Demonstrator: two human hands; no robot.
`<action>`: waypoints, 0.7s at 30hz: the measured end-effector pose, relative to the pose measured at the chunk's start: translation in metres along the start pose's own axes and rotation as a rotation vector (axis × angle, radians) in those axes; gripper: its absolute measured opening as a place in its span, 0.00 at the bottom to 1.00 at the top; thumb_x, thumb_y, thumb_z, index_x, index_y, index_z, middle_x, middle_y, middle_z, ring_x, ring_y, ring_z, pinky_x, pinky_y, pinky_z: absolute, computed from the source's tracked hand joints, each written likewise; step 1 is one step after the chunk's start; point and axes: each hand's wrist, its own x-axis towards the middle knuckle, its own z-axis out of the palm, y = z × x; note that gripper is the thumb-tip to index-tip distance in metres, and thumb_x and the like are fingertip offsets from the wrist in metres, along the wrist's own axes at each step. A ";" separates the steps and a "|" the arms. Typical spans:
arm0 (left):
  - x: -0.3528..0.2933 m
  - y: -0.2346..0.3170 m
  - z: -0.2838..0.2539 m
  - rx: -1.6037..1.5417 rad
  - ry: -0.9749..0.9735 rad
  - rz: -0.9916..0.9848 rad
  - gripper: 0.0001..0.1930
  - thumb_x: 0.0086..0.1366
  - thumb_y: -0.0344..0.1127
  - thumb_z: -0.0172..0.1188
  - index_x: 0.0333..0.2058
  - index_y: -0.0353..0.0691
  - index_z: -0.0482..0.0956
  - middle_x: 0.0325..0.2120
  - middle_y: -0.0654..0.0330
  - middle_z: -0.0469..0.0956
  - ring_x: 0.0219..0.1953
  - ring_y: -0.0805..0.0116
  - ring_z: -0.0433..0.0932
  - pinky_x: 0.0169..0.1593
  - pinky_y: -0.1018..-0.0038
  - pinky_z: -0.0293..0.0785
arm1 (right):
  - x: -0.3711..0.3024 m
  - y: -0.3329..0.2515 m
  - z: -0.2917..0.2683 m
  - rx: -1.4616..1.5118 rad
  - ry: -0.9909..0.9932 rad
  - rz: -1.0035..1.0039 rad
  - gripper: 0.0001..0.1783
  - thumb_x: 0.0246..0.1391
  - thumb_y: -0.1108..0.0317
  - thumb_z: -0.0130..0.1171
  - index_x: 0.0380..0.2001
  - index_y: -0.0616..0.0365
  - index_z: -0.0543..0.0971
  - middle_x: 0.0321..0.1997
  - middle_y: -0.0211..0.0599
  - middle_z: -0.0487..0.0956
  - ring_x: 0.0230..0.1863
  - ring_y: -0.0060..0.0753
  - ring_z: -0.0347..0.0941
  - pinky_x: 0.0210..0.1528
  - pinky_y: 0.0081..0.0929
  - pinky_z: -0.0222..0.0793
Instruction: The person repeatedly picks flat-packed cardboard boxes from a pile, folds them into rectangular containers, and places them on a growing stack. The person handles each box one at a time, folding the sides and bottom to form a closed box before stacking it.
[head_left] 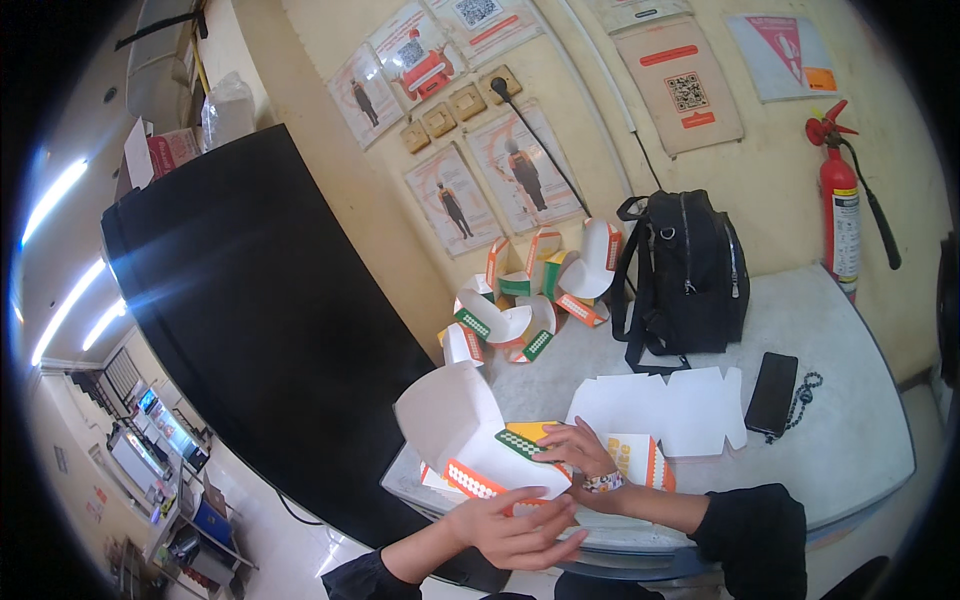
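A partly folded cardboard food box point(455, 410), white inside with orange and green printed sides, tilts open at the table's near edge. My left hand point(520, 527) holds its near lower corner, with the thumb along the orange side and the fingers bent below it. My right hand point(582, 448), wearing a patterned wristband, is closed on the green and yellow side flap. Unfolded white box blanks point(655, 405) lie just beyond my right hand. Under my right wrist shows a printed orange and yellow piece of card point(660, 470).
Several folded boxes point(515, 320) are heaped at the table's back left. A black backpack point(690, 275) stands beside them. To the right lie a phone point(772, 395) and a beaded cord point(803, 403). A tall black cabinet point(265, 330) borders the left; a fire extinguisher point(838, 205) hangs on the wall.
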 end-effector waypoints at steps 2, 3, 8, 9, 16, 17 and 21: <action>-0.008 0.001 -0.010 0.000 -0.024 -0.130 0.26 0.56 0.53 0.60 0.50 0.46 0.71 0.41 0.61 0.78 0.47 0.70 0.76 0.53 0.66 0.65 | -0.004 0.003 0.002 -0.017 -0.001 -0.029 0.21 0.39 0.73 0.65 0.41 0.47 0.76 0.49 0.31 0.73 0.60 0.38 0.63 0.66 0.49 0.42; -0.013 0.001 -0.013 0.019 -0.051 -0.208 0.27 0.55 0.51 0.62 0.50 0.46 0.70 0.41 0.61 0.78 0.48 0.69 0.76 0.54 0.66 0.63 | -0.005 0.006 0.001 0.041 0.005 0.004 0.21 0.40 0.76 0.64 0.41 0.47 0.76 0.49 0.32 0.73 0.60 0.37 0.64 0.66 0.50 0.43; -0.050 -0.024 -0.029 0.139 -0.506 -0.625 0.33 0.49 0.41 0.65 0.55 0.46 0.66 0.40 0.59 0.78 0.45 0.65 0.77 0.56 0.65 0.61 | -0.005 0.009 0.001 -0.044 -0.050 -0.054 0.22 0.41 0.77 0.62 0.43 0.48 0.75 0.50 0.33 0.72 0.59 0.37 0.64 0.66 0.49 0.44; -0.058 -0.029 -0.030 0.114 -0.575 -0.679 0.33 0.48 0.41 0.66 0.55 0.47 0.66 0.40 0.59 0.78 0.44 0.64 0.77 0.56 0.65 0.62 | -0.005 0.008 0.001 -0.077 -0.068 -0.095 0.23 0.41 0.77 0.62 0.44 0.49 0.75 0.50 0.34 0.72 0.59 0.37 0.64 0.66 0.49 0.45; -0.057 -0.033 -0.035 -0.127 -0.325 -1.007 0.21 0.58 0.27 0.55 0.52 0.36 0.69 0.41 0.51 0.77 0.40 0.58 0.79 0.43 0.71 0.74 | -0.003 -0.001 0.004 0.045 -0.002 0.087 0.38 0.48 0.58 0.61 0.59 0.56 0.56 0.61 0.48 0.57 0.64 0.50 0.52 0.65 0.43 0.47; -0.050 -0.028 -0.039 -0.277 -0.010 -1.231 0.18 0.61 0.29 0.54 0.50 0.34 0.69 0.40 0.51 0.77 0.40 0.59 0.79 0.44 0.71 0.74 | -0.003 0.000 0.004 0.065 -0.070 0.137 0.48 0.47 0.46 0.61 0.61 0.57 0.49 0.64 0.53 0.50 0.66 0.53 0.46 0.66 0.44 0.45; -0.030 -0.009 -0.040 -1.002 0.971 -1.669 0.24 0.63 0.32 0.54 0.56 0.33 0.60 0.50 0.54 0.70 0.50 0.63 0.73 0.54 0.68 0.69 | -0.002 0.000 0.006 0.109 -0.092 0.132 0.56 0.41 0.43 0.65 0.62 0.59 0.45 0.64 0.54 0.49 0.67 0.54 0.43 0.67 0.43 0.43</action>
